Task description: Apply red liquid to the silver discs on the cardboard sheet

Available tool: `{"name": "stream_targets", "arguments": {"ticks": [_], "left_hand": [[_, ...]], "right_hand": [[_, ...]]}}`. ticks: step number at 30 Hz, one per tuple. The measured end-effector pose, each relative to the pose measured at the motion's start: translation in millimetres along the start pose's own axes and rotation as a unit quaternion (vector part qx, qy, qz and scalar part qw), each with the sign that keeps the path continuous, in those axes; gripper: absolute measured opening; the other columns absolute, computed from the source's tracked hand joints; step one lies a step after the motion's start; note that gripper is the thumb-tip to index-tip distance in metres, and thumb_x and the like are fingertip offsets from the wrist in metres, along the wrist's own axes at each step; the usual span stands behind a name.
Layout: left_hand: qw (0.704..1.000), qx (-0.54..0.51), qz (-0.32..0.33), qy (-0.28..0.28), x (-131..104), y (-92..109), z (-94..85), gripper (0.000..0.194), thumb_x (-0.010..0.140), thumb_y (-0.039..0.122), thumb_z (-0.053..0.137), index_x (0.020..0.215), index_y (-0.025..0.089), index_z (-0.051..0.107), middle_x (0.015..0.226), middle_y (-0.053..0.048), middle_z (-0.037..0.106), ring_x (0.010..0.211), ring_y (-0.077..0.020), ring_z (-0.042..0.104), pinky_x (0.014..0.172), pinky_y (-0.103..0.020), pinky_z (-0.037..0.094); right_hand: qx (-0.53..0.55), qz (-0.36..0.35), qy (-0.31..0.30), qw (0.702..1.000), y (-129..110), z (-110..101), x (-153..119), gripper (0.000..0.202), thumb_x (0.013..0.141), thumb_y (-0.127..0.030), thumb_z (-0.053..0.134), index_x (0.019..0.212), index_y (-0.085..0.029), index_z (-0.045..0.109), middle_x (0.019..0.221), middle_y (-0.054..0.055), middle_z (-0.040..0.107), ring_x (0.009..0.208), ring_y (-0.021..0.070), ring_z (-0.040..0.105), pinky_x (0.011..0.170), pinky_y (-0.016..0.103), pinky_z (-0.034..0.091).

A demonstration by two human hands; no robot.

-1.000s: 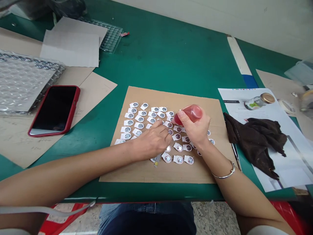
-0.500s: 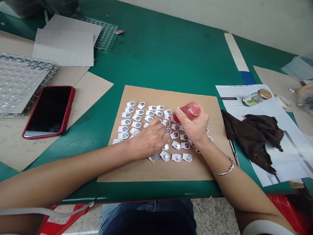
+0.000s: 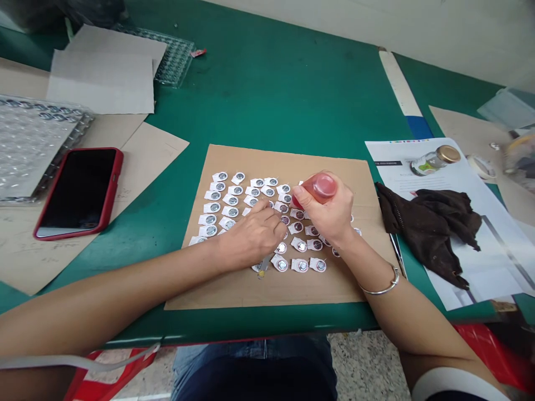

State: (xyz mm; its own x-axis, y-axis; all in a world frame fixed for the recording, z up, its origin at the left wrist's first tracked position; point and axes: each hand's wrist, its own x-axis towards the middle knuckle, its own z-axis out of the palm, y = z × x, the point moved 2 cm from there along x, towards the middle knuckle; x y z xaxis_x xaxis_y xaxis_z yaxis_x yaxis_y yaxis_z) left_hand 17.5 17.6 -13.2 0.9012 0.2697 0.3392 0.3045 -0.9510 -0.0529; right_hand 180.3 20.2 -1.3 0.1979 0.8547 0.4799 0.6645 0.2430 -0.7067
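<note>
A sheet of brown cardboard (image 3: 351, 289) bears rows of small white tabs (image 3: 300, 265), each with a round silvery piece on it. Over its middle, my left hand (image 3: 259, 234) is closed with the fingers curled down among the tabs. From under its near side sticks a thin grey piece with a yellowish end (image 3: 262, 270); what the fingertips hold is hidden. My right hand (image 3: 332, 214) is wrapped round a soft pinkish-red squeeze bottle (image 3: 321, 186), tilted with its lower end toward the left fingers. The bottle's tip is out of sight.
A red-cased phone (image 3: 79, 192) and clear bubbled plastic trays (image 3: 35, 147) lie left, below white card sheets (image 3: 102, 83). On the right are printed paper (image 3: 388, 153), a glass jar (image 3: 434, 160) with a gold lid, a dark brown cloth piece (image 3: 434, 223) and tape (image 3: 480, 167).
The whole view has shifted slightly. Both hands keep nearly the same places over the cardboard, and the squeeze bottle stays in my right hand at much the same tilt.
</note>
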Motion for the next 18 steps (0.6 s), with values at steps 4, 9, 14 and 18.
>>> {"name": "stream_targets", "arguments": {"ticks": [4,9,14,18], "left_hand": [[0.999,-0.029,-0.013,-0.015,1.1,-2.4,-0.3,0.026,0.082,0.002,0.036,0.066,0.012,0.055,0.065,-0.006,0.059,0.065,-0.0150,0.051,0.077,-0.035,0.042],[0.987,-0.144,-0.070,-0.031,6.1,-16.2,-4.1,0.019,0.078,0.007,0.043,0.067,0.012,0.057,0.061,-0.004,0.057,0.060,-0.0132,0.051,0.072,-0.033,0.043],[0.919,-0.318,-0.202,-0.116,23.6,-44.1,-14.6,0.013,0.076,0.018,0.052,0.070,0.016,0.063,0.064,-0.002,0.064,0.057,-0.0111,0.056,0.054,-0.024,0.043],[0.857,-0.396,-0.280,-0.174,38.8,-66.0,-13.7,0.009,0.070,0.021,0.060,0.072,0.015,0.065,0.061,-0.003,0.066,0.048,-0.0097,0.055,0.041,-0.020,0.037]], "right_hand": [[-0.001,-0.014,-0.008,1.000,0.2,0.4,-0.1,0.023,0.065,-0.036,0.071,0.075,-0.020,0.058,0.072,0.000,0.062,0.067,0.0127,0.059,0.067,0.030,0.049],[-0.002,-0.006,-0.015,1.000,-1.6,1.7,0.8,0.025,0.063,-0.038,0.072,0.073,-0.019,0.058,0.071,0.000,0.063,0.067,0.0127,0.058,0.068,0.030,0.048],[0.028,0.037,-0.011,0.999,-12.8,-9.8,14.2,0.030,0.063,-0.045,0.070,0.073,-0.019,0.059,0.067,0.000,0.062,0.061,0.0121,0.058,0.062,0.030,0.049],[0.087,0.056,0.007,0.995,-20.8,-29.6,19.7,0.034,0.064,-0.044,0.069,0.086,-0.021,0.057,0.071,0.000,0.063,0.065,0.0128,0.061,0.063,0.030,0.051]]}}
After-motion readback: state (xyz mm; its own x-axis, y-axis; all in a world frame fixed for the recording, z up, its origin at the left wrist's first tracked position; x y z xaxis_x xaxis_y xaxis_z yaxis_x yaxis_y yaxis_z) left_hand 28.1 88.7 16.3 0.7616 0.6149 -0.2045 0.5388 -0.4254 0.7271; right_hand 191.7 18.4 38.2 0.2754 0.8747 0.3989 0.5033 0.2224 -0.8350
